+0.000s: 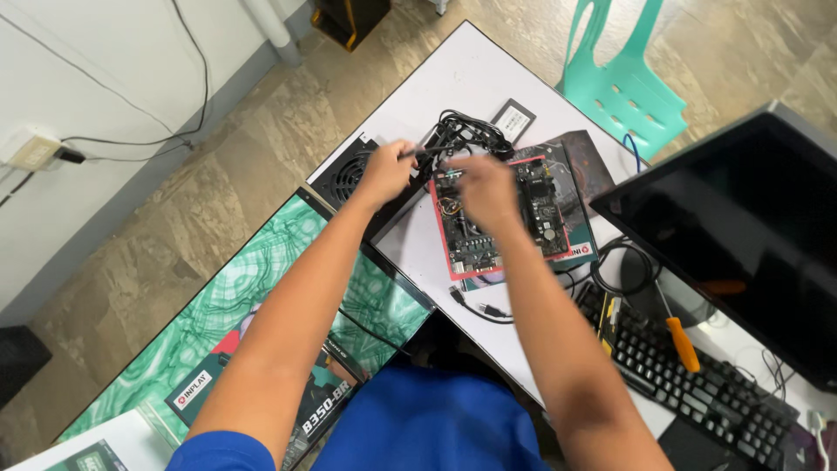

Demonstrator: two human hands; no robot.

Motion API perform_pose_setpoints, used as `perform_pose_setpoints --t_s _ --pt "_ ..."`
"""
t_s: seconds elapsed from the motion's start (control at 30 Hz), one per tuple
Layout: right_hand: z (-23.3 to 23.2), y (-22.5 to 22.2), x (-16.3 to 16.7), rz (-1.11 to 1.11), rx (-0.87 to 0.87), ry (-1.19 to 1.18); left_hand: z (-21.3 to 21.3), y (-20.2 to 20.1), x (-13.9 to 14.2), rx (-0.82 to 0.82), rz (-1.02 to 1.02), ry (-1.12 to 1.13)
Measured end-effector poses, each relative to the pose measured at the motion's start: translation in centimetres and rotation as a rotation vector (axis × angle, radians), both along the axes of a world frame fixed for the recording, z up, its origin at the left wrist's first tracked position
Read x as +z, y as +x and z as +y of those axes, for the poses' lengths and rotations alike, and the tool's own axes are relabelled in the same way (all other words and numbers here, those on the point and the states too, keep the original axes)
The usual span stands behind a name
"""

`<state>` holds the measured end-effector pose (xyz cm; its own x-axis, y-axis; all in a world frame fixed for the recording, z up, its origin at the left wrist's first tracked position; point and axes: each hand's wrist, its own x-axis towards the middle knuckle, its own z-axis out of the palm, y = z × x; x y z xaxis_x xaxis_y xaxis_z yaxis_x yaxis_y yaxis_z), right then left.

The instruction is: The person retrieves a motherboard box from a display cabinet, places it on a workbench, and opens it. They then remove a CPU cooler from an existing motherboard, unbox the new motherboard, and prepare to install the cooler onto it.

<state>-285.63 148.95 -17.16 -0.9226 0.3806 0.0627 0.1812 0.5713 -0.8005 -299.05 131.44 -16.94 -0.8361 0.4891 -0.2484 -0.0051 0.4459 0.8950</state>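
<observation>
On the white worktop (453,83), the left hand (384,172) pinches a black cable (436,150) in its grip, far-left of the motherboard (497,214). The right hand (482,187) rests on the motherboard, fingers curled; whether it holds anything cannot be told. An orange-handled screwdriver (682,342) lies on the keyboard (689,384), near right.

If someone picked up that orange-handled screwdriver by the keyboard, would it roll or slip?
The orange-handled screwdriver looks stiff and fairly light. Its rounded handle could probably roll if nudged. It lies partly on the keyboard, which may check that.
</observation>
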Motion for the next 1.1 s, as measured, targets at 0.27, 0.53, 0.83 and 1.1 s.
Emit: perform_pose_setpoints --t_s 0.27,0.53,0.83,1.1 --pt "11.2 -7.0 -3.8 -0.181 -0.05 0.402 1.3 -5.4 -1.1 0.223 -0.115 0.317" --pt "9.8 -10.0 -5.3 -0.132 0.224 0.329 -1.0 -2.3 -4.2 0.059 0.387 0.065" --pt "10.0 3.3 2.0 -0.263 0.017 0.006 -2.3 1.2 0.5 -0.24 0.452 -0.228" --pt "1.8 10.1 3.7 -0.1 0.168 0.177 -9.4 6.4 -0.1 0.102 0.607 -0.22"
